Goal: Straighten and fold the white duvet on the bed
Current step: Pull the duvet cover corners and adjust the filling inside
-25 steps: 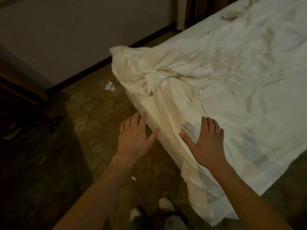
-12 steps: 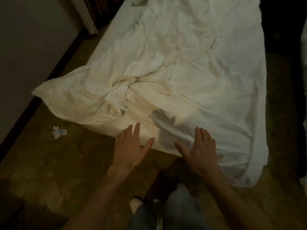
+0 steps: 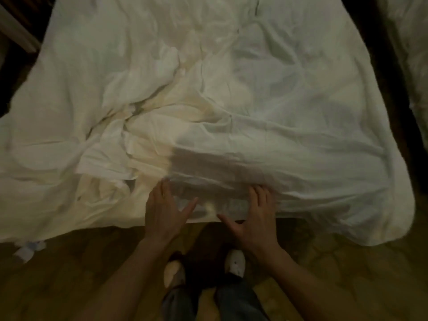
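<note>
White duvet [image 3: 231, 112]: spread over the bed, which it hides entirely; its far end is cut off by the top of the frame, its near edge hangs toward the floor, and a rumpled knot of folds lies left of centre. Left hand [image 3: 162, 212] and right hand [image 3: 257, 221]: both flat at the near edge, fingers straight and spread, gripping nothing, fingertips blurred against the cloth. Surroundings: dim patterned floor [image 3: 69, 274], crumpled paper scrap [image 3: 29, 250] just under the left hem, two pale shoes [image 3: 235, 261] between the forearms.
</note>
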The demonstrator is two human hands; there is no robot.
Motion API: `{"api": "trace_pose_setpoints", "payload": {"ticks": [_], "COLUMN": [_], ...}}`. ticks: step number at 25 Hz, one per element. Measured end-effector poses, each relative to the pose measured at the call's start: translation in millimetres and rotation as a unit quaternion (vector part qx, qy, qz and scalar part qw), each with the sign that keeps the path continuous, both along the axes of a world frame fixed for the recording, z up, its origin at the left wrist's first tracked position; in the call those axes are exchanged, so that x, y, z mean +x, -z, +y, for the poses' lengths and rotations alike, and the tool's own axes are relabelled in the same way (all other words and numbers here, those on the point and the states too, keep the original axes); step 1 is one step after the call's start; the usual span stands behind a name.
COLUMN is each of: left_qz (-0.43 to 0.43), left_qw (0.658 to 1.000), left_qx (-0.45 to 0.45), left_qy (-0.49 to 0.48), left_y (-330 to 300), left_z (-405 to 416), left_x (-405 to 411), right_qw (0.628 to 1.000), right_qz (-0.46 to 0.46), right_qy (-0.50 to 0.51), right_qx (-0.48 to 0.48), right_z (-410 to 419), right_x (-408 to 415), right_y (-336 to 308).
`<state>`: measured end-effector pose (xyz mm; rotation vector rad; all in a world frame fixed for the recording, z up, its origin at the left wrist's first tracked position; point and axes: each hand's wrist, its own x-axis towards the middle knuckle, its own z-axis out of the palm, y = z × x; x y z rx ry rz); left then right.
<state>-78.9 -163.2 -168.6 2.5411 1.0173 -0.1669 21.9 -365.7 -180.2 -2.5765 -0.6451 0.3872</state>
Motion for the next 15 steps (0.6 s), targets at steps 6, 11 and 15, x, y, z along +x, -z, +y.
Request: {"api": "trace_pose_setpoints", "payload": {"ticks": [6, 11, 15], "left_qz": [-0.064, -0.103, -0.116], "left_qw": [0.959, 0.946, 0.945], "left_qx": [0.149, 0.212, 0.166], "left_qy": [0.233, 0.222, 0.257], "left_y": [83, 111, 91], "left_z": [61, 89, 100], "left_x": [24, 63, 74], "right_qw": [0.982, 0.974, 0.974], "right_qz": [-0.18, -0.221, -0.222], "right_qy": [-0.053, 0.015, -0.002], "right_qx": [-0.001, -0.049, -0.051], "right_z": [51, 81, 76], "right_x": [32, 64, 60], "right_y": [69, 93, 75]}}
